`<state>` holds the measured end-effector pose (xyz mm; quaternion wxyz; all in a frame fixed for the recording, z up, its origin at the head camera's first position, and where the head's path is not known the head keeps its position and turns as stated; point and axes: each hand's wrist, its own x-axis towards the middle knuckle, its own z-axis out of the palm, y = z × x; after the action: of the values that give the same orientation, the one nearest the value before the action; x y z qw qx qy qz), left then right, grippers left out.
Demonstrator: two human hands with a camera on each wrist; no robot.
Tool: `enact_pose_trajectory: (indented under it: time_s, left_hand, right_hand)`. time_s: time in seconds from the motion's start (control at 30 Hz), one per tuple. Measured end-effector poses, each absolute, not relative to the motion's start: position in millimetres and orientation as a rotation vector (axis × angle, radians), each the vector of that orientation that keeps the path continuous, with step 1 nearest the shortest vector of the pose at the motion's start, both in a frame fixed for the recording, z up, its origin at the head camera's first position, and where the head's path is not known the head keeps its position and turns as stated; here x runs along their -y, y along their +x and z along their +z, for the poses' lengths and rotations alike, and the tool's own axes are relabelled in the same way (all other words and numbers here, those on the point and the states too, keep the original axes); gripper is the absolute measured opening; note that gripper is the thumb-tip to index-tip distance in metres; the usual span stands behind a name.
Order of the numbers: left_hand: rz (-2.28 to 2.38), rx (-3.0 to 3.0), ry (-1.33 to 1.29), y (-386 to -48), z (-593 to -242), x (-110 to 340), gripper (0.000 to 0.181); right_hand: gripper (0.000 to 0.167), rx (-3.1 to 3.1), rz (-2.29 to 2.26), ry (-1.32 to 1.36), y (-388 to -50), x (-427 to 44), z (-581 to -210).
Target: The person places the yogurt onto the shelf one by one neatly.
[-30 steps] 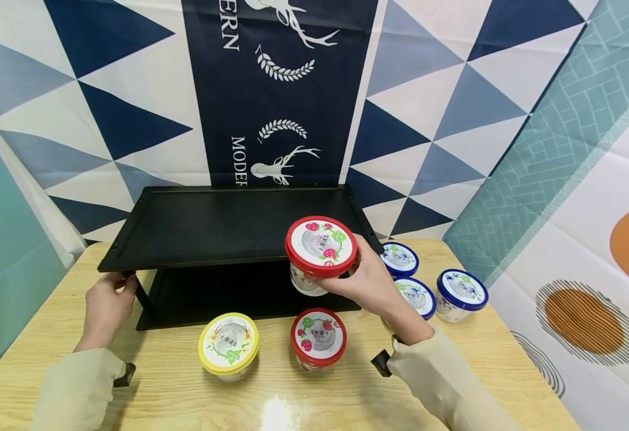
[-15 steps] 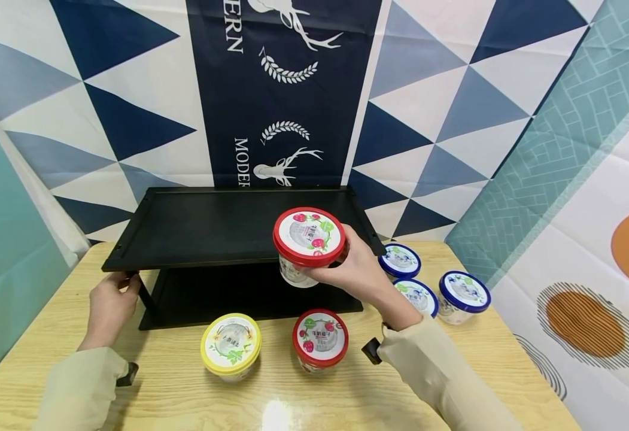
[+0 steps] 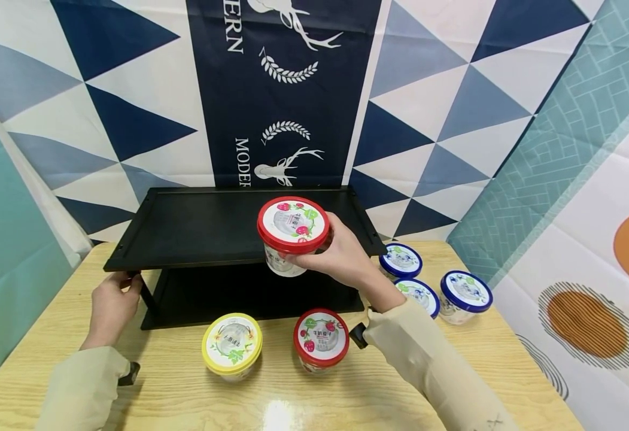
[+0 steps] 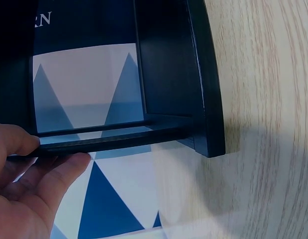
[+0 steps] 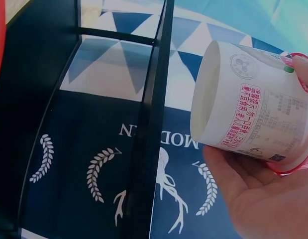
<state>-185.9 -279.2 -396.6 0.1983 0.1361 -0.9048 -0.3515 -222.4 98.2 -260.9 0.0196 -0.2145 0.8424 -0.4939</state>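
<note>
The fingers of the right hand are clamped on a red-lidded strawberry-print cup: the cup is gripped from its right side, with the thumb and fingers spread to its width. The cup is held off any support, lid uppermost. In the right wrist view its base is seen just beyond the edge of the black two-tier rack, apart from it; whether it is directly over the upper board cannot be told. The fingers of the left hand are closed on the rack's left front post, just under the upper board, with the thumb on one side and the fingertips on the other.

The cup wall is white, smooth and tapered toward the base, printed with red and grey text; the round lid is glossy. The rack is formed of flat, dark boards, the upper one edged with a low rim. It is stood on a pale, wood-grained tabletop.

In front of the rack, a yellow-lidded cup and a second red-lidded cup are placed side by side, apart. Three blue-lidded cups are grouped to the right. Creased cloth, printed with triangles, stag heads and leaf sprigs, is hung behind.
</note>
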Motion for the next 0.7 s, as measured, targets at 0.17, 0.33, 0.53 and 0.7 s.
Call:
enact_pose_trajectory:
  time_s: [0.17,0.33,0.53,0.7]
  left_hand:
    - [-0.979,2.534,0.374,-186,-397,280,0.032]
    - [-0.978,2.529,0.372,-187,-397,281,0.032]
    - [-0.959,2.505,0.348,-187,-397,281,0.030]
    - [-0.966,2.503,0.346,-187,-397,280,0.030]
  right_hand:
    - [0.074,-2.582,-1.539,-0.673,-228,-90,-258]
    - [0.075,-2.563,-1.535,-0.676,-234,-82,-257]
    - [0.078,-2.543,-1.528,-0.641,-241,-68,-254]
    - [0.078,-2.521,-1.542,-0.638,-247,-55,-250]
